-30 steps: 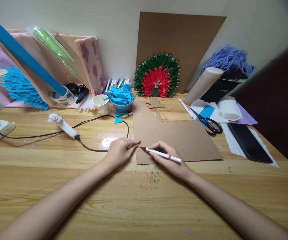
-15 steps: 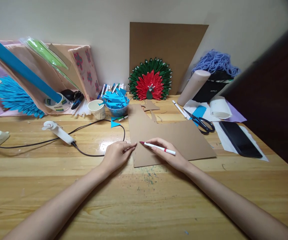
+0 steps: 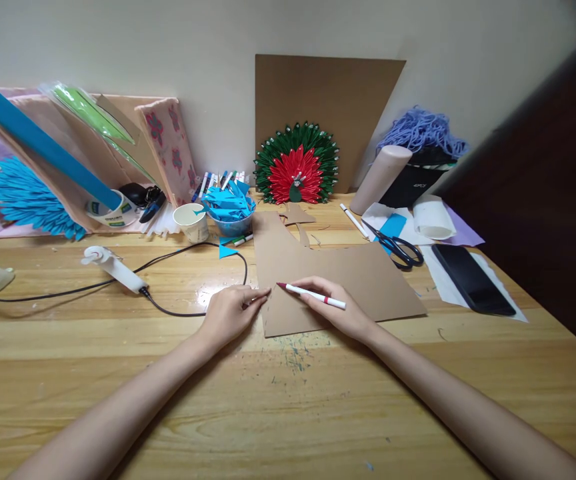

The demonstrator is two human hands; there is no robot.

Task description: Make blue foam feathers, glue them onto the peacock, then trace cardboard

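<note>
A brown cardboard sheet, with a curved piece cut out of its far edge, lies flat on the wooden table in front of me. My left hand is at its left edge, thumb and forefinger pinched there and the other fingers curled. In my right hand is a white marker with a dark red tip, which points left at the cardboard near my left fingertips. Whether the tip touches the surface I cannot tell. Cut cardboard scraps lie by the notch.
Behind stands a green and red peacock craft against a cardboard panel. Scissors and a phone lie right. A glue gun with its cable, a paper cup and a bowl of blue strips are left.
The view has shifted slightly, so everything sits a little further left or lower. Both hands keep nearly the same pose, the marker still over the cardboard.
</note>
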